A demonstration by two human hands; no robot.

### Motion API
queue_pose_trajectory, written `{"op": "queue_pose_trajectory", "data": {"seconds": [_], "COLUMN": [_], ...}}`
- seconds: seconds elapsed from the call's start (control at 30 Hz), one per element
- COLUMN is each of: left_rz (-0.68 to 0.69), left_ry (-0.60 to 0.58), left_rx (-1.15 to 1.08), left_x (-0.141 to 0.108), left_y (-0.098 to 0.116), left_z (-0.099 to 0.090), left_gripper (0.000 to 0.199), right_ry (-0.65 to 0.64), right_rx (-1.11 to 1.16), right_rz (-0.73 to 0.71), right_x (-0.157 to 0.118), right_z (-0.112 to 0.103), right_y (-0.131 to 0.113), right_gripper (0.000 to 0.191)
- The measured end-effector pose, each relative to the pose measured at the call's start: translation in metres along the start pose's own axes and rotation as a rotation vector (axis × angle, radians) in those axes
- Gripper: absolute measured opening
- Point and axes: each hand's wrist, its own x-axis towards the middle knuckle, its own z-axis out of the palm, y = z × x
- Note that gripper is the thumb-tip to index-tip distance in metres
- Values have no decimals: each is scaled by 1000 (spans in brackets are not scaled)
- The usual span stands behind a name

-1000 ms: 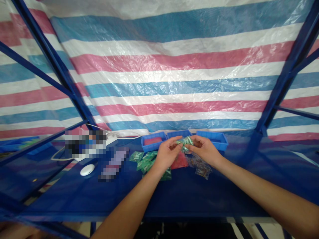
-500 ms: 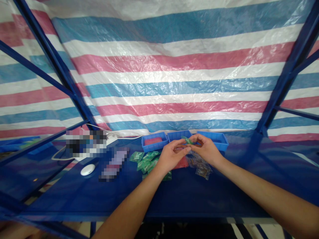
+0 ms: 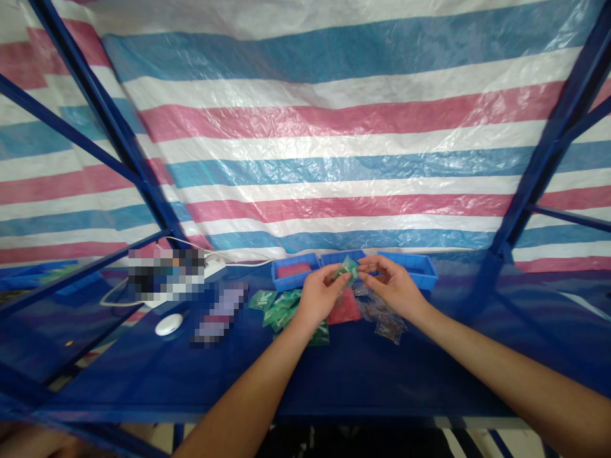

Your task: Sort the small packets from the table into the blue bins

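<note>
While a striped sheet [image 3: 334, 121] hangs at twelve o'clock beyond our blue table [image 3: 382, 381], a blue bin [image 3: 296, 282] at nine already holds red contents [image 3: 293, 269]. Our left hand [image 3: 321, 294] and right hand [image 3: 395, 287] mark the dial's centre, just apart; loose green packets [image 3: 283, 310] at eight, brown packets [image 3: 386, 318] toward five and a red pile [image 3: 346, 308] at six suggest to us work left. Smallest, a held packet [image 3: 350, 268] is pinched in the left above the table; whether the right touches it, we cannot tell. We can read no brand, label or writing.
</note>
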Motion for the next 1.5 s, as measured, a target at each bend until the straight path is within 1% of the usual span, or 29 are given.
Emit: {"op": "queue_pose_trajectory", "data": {"seconds": [0.07,0.13,0.2,0.27,0.33,0.43,0.57,0.67,0.73,0.87,0.97,1.03,1.17,1.3,1.4,1.5], "left_rz": [-8,-10,-17,-23,-29,-41,-43,-60,-64,-72,-80,-97,-120,-84,-70,-46], "left_ry": [19,22,-4,-28,-39,-51,-44,-27,-19,0,38,82,160,229,232,192], "left_rx": [-50,-100,-135,-151,-159,-170,-144,-148,-161,-175,-195,-233,-300,-260,-191,-122], "left_x": [1,2,2,2,1,0,0,0,0,1,3,5,8,11,12,12], "left_y": [-1,-2,-2,0,1,3,3,3,4,4,1,-1,-2,-1,-2,-5], "left_z": [0,1,1,1,2,2,3,2,2,1,1,0,-3,-9,-13,-13], "left_gripper": [42,45,47,47,47,47,51,58,61,66,70,65,51,47,43,42], "right_ry": [69,79,19,-57,-96,-93,-83,-54,-29,-38,-55,-8,176,290,334,363], "right_rx": [-39,-23,40,106,142,151,133,104,57,-160,-243,-228,-160,-191,-291,-441], "right_rz": [2,25,70,106,115,116,115,88,41,-69,-107,-113,-76,-82,-158,-237], "right_x": [2,3,4,4,4,3,3,1,-2,-6,-6,-4,2,10,13,15], "right_z": [-1,-2,-2,-2,-1,-1,0,1,1,-1,-2,-3,-10,-22,-28,-32], "right_y": [3,6,8,9,10,10,8,2,-2,-8,-8,-6,2,8,9,8], "right_gripper": [40,45,45,41,37,36,40,46,45,25,22,24,29,39,41,42]}}
